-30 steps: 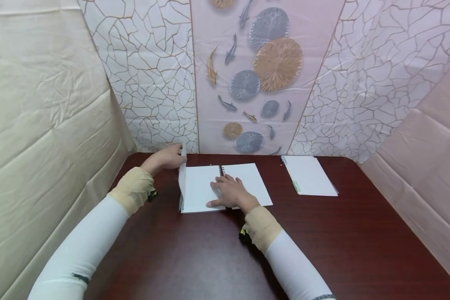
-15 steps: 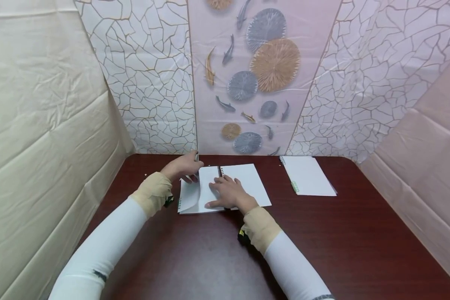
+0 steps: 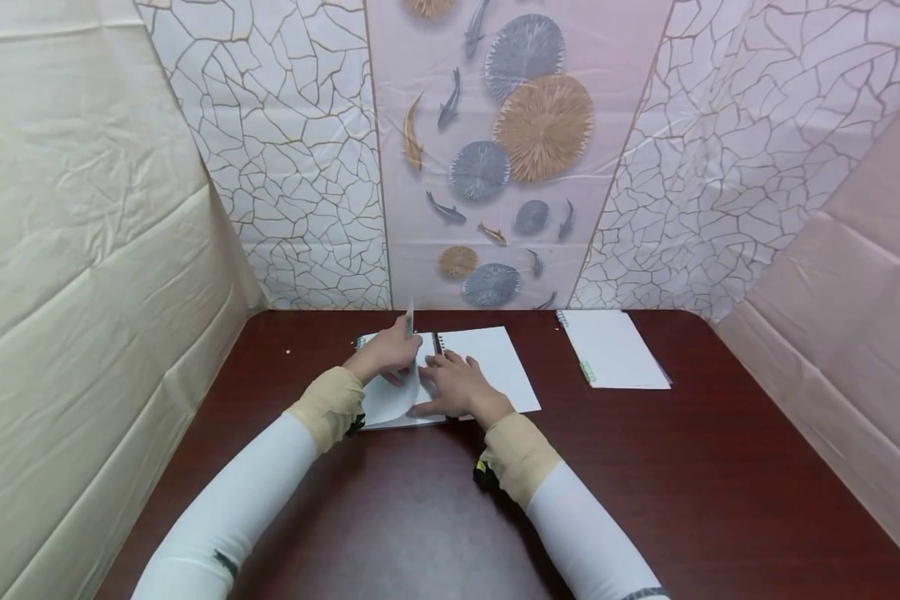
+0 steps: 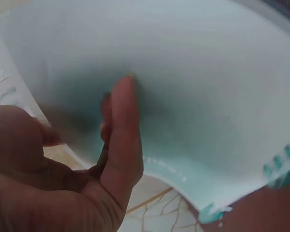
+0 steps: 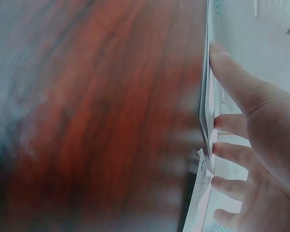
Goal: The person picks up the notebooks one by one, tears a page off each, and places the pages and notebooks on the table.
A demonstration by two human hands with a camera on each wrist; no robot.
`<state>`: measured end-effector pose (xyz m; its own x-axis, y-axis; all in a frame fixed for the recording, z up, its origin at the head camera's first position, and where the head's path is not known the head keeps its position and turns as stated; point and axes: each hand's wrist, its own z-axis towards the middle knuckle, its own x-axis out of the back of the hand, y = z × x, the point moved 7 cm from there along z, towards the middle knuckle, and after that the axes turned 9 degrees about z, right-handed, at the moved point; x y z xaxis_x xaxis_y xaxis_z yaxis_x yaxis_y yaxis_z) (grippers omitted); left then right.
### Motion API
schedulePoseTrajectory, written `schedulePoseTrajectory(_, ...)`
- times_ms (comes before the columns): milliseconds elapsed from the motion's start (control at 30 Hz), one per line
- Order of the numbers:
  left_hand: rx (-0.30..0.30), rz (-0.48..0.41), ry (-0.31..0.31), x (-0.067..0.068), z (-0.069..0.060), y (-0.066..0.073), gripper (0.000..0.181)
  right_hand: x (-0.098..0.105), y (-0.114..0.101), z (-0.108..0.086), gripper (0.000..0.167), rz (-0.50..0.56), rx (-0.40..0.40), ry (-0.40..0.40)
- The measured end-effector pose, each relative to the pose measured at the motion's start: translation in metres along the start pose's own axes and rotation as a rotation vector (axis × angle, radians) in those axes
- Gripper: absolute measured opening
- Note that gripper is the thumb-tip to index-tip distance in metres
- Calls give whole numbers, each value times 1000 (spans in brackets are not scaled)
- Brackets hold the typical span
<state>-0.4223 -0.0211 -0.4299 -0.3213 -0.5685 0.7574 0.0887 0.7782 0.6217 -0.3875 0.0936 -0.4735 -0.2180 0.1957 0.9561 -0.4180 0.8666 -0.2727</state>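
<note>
A spiral notebook (image 3: 427,415) lies at the back of the table, its green coil along the left side. My left hand (image 3: 388,350) pinches a white page (image 3: 392,405) of it, which curves upright from the coil side. In the left wrist view, the page (image 4: 208,87) fills most of the picture and my left hand (image 4: 87,179) is at its edge. My right hand (image 3: 459,387) rests, fingers spread, on the notebook's right part, beside a second white notebook (image 3: 498,358) with a dark coil. In the right wrist view, the right hand (image 5: 266,140) has its thumb and fingertips on the paper.
Another white spiral notebook (image 3: 618,350) with green coil ends lies at the back right. The dark red table (image 3: 390,517) reaches the patterned cloth (image 3: 307,167) behind. A cream cloth (image 3: 90,267) hangs on the left, a pinkish one (image 3: 855,292) on the right.
My left hand has moved right and slightly nearer with the page, folding it over towards the right hand. The right hand has stayed in place on the paper.
</note>
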Motion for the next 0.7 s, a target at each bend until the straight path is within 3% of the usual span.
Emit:
schedulePoseTrajectory(300, 44, 103, -3, -34, 15, -13, 73, 0, -1, -2, 81, -11, 14, 24)
schedulePoseTrajectory(500, 73, 135, 4, -41, 20, -17, 71, 0, 0, -3, 87, -16, 3, 35)
schedulePoseTrajectory(700, 109, 157, 11, -43, 26, -21, 84, 0, 5, -3, 84, 52, 19, -9)
